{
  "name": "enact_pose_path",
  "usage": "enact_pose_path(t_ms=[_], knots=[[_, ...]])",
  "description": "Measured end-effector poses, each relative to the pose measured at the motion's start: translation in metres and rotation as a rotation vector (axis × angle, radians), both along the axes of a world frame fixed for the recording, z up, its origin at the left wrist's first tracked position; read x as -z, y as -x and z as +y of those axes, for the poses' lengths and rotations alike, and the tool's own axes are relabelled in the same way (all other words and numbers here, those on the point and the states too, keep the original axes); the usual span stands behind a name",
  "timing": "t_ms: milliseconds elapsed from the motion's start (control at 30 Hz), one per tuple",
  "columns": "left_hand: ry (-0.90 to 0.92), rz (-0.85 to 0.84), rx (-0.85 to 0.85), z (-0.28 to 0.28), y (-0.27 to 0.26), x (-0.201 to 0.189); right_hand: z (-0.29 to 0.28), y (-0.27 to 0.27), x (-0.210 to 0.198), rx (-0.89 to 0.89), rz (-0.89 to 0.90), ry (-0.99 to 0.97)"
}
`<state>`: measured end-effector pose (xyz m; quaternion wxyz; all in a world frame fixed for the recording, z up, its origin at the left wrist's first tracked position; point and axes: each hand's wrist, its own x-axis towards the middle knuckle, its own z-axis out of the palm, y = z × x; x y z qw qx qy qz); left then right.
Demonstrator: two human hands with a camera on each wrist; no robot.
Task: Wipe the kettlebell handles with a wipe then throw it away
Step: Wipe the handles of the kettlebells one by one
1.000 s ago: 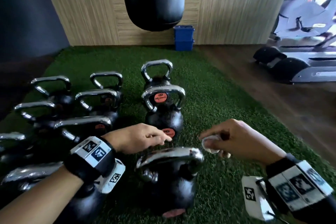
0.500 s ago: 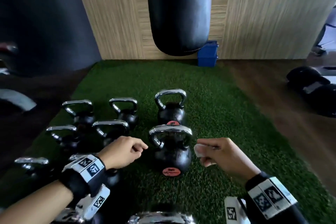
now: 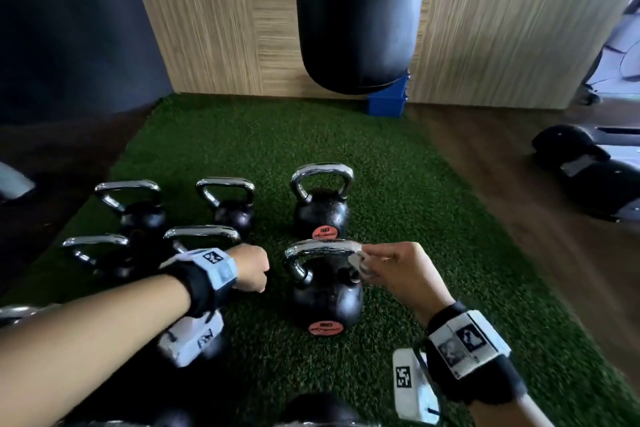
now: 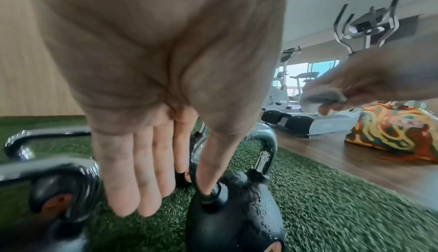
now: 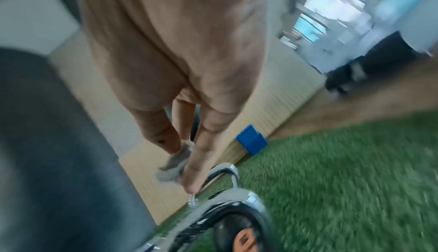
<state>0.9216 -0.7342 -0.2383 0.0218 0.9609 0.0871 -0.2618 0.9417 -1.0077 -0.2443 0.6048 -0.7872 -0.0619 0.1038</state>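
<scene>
Several black kettlebells with chrome handles stand on green turf. The near middle kettlebell (image 3: 325, 298) (image 4: 237, 218) has an orange label. My right hand (image 3: 369, 262) (image 5: 184, 166) pinches a small crumpled white wipe (image 3: 360, 263) (image 4: 322, 96) (image 5: 174, 164) and holds it against the right end of that kettlebell's handle (image 3: 318, 248) (image 5: 225, 199). My left hand (image 3: 254, 270) (image 4: 154, 190) hangs just left of the same kettlebell, fingers loose, holding nothing; its thumb is close to the handle's left leg.
Another kettlebell (image 3: 320, 204) stands right behind, more kettlebells (image 3: 138, 208) to the left. A black punching bag (image 3: 360, 10) hangs ahead over a blue bin (image 3: 386, 99). Wooden floor, a machine base (image 3: 588, 170) and a colourful bag (image 4: 391, 130) lie to the right.
Both hands have left the nearest kettlebell and moved forward to the one behind it. The right hand brought the wipe onto that handle's right end; the left hand settled beside it.
</scene>
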Motion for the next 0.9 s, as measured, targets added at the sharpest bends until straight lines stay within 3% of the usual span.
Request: enact_pose_path(t_ms=[67, 133, 267, 333, 467, 600, 900], knots=[[0.008, 0.055, -0.084, -0.011, -0.008, 0.027, -0.002, -0.006, 0.001, 0.056, -0.172, 0.242], [0.078, 0.055, -0.225, -0.018, -0.014, 0.056, 0.002, -0.012, 0.001, 0.064, -0.278, 0.29], [0.592, -0.095, -0.689, -0.015, -0.017, 0.12, 0.023, -0.027, 0.011, 0.011, -0.396, 0.362], [0.778, -0.193, -0.811, -0.015, -0.021, 0.141, 0.034, -0.032, 0.019, -0.009, -0.473, 0.39], [0.922, -0.378, -0.816, -0.022, -0.037, 0.172, 0.051, -0.04, 0.034, 0.007, -0.651, 0.367], [1.024, -0.454, -0.761, -0.032, -0.054, 0.174, 0.065, -0.043, 0.045, 0.051, -0.771, 0.383], [0.932, -0.516, -0.766, -0.042, -0.047, 0.191, 0.08, -0.042, 0.063, -0.059, -0.796, 0.529]])
